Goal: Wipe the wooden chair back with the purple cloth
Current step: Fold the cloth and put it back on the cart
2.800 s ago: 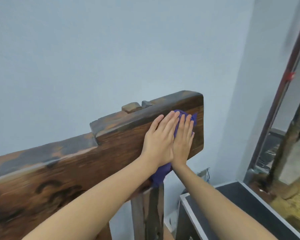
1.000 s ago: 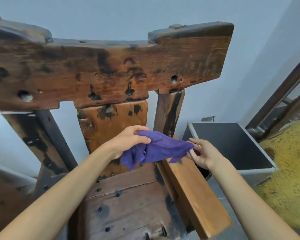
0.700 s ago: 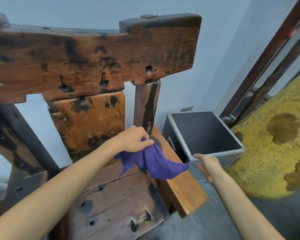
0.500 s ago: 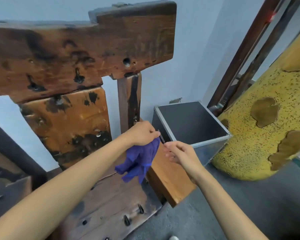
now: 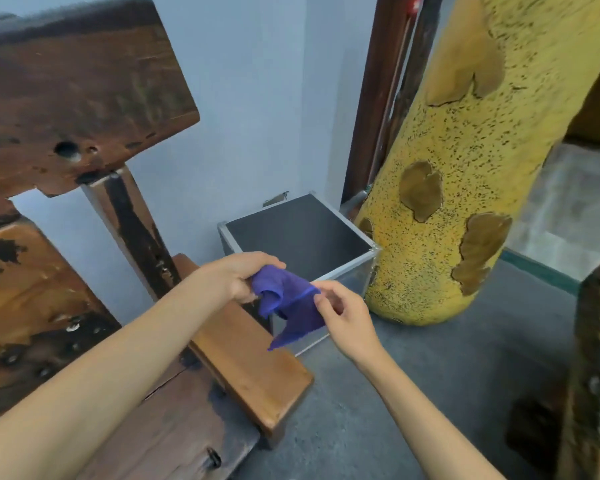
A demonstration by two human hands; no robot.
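Both hands hold one purple cloth (image 5: 289, 308) between them, in the air over the chair's armrest (image 5: 243, 362). Left hand (image 5: 238, 277) grips a bunched end, palm down, fingers curled around it; right hand (image 5: 340, 315) pinches the opposite edge between thumb and fingertips. One wooden chair back (image 5: 70, 88) rises at left, well apart from the cloth. One dark box (image 5: 300, 233) stands behind, beside one yellow spotted column (image 5: 461, 161).
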